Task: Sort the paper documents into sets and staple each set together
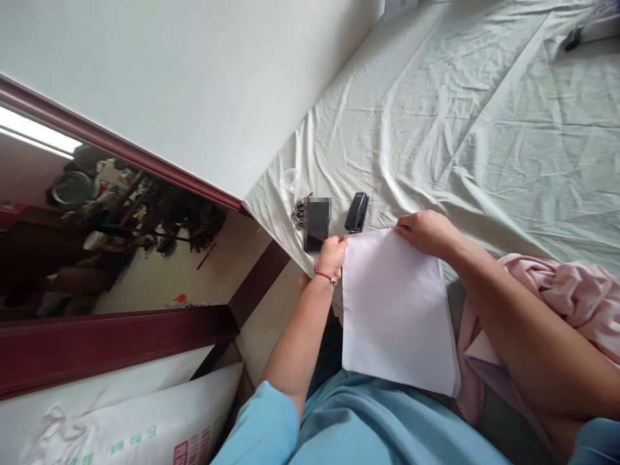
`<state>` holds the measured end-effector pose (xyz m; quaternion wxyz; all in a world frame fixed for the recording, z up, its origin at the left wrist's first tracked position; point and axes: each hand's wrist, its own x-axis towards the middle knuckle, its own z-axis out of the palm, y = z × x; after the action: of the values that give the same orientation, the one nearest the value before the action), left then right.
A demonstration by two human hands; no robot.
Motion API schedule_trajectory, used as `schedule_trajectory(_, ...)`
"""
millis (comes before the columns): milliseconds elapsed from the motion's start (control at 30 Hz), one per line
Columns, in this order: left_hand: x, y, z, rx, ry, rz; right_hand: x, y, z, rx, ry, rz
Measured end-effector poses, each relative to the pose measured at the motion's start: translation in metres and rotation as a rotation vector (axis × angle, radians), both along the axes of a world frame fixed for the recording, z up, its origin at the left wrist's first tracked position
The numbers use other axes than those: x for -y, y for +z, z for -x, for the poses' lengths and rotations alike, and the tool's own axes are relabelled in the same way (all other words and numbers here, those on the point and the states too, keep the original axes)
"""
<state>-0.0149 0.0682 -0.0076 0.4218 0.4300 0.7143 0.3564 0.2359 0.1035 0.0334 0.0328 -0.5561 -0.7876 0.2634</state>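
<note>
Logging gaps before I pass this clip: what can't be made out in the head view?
Head view:
Dark flat item beside the stapler: a pixelated patch covers its top.
Left hand and right hand on the paper stack: the paper hides the fingers beneath, so each grip is only partly seen.
Pink cloth: the right forearm covers it, and the frame edge cuts it.
Small dark thing far up the bed sheet: too small.

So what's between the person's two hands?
Head view: just the far edge of the paper stack, held at its corners by left hand and right hand.
</note>
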Motion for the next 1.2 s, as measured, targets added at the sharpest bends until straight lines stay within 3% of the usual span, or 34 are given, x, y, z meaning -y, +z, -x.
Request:
schedule_trajectory(200, 0.000, 0.007, 0.003, -0.164, 0.004, -0.015, 0.000, -0.013, 0.006, 0.058, -0.016, -0.030)
schedule_trajectory(500, -0.008, 0.009, 0.004, -0.438, -0.024, -0.013, 0.003, -0.006, 0.008, 0.090, -0.002, -0.019)
schedule_trajectory(933, -0.013, 0.019, -0.004, -0.605, -0.121, 0.057, 0.012, 0.002, 0.014, 0.144, -0.001, -0.167)
schedule_trajectory(1200, -0.016, 0.020, -0.005, -0.611, -0.127, 0.049, 0.013, 0.002, 0.015, 0.129, 0.002, -0.156)
